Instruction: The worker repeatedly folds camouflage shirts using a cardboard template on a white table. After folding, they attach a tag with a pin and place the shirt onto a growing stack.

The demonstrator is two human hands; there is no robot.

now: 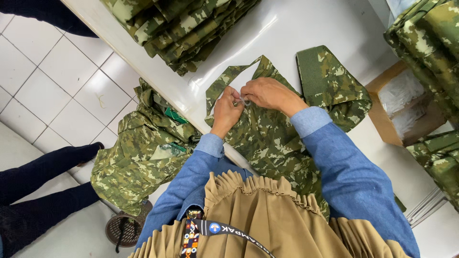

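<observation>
- White worktable (306, 33) runs across a tiled floor, with a folded stack of camouflage garments (179, 26) at its far edge and another heap (141, 153) hanging off the near side.
- One camouflage garment (272, 138) lies spread before the person; it looks mid-handling, not yet folded.
- Left hand (226, 111) and right hand (267, 94) meet over it, fingertips pinching something small and pale.
- What they pinch is too tiny to identify.
- Cardboard box (389, 107) is cut off by more garments.

Bare white table (306, 33) beyond the hands, hemmed by folded camouflage stack (184, 26) and cardboard box (399, 107)
</observation>
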